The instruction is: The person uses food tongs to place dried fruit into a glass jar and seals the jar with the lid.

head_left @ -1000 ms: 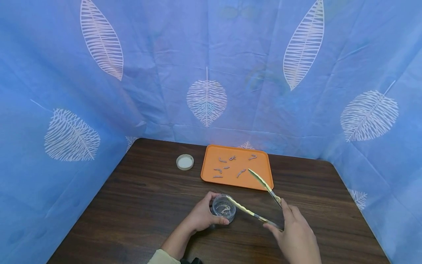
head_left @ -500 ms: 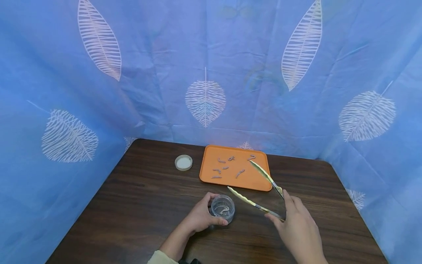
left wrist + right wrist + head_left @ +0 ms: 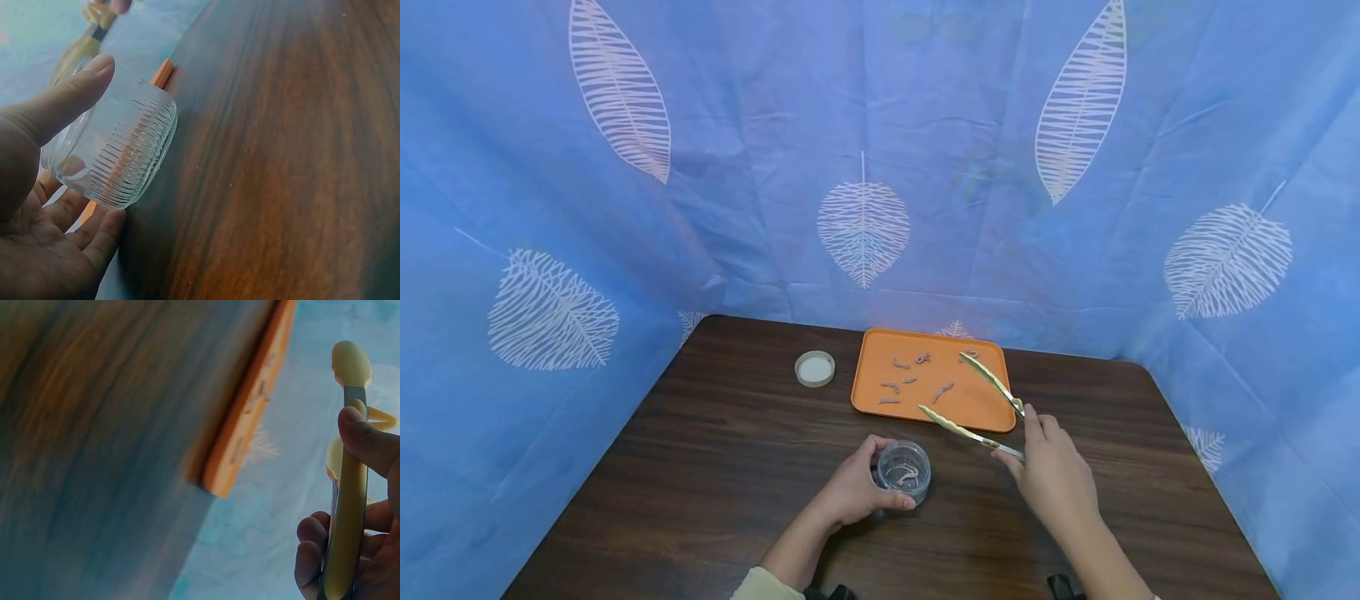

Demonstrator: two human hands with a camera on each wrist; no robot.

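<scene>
My left hand (image 3: 853,490) grips a clear ribbed jar (image 3: 140,140) without its lid, thumb on the near side and fingers round the far side. Inside the jar lies a small pale wormlike strip (image 3: 909,477). My right hand (image 3: 1062,475) holds yellow-and-metal tongs (image 3: 351,519), their arms spread apart with nothing between them. In the head view the tongs overlap the right part of the orange tray (image 3: 981,408). Several thin greyish wormlike pieces (image 3: 943,392) are scattered on that tray; the far tong tip partly covers a curled one at the back right.
A round lid (image 3: 815,368) with a white inside lies on the dark wooden table (image 3: 715,450), left of the tray. Blue cloth (image 3: 760,208) with white leaf prints hangs behind the table and on both sides.
The right hand has moved the tongs away from the jar, forward over the tray. The left hand and jar stay in nearly the same place, with the strip still inside.
</scene>
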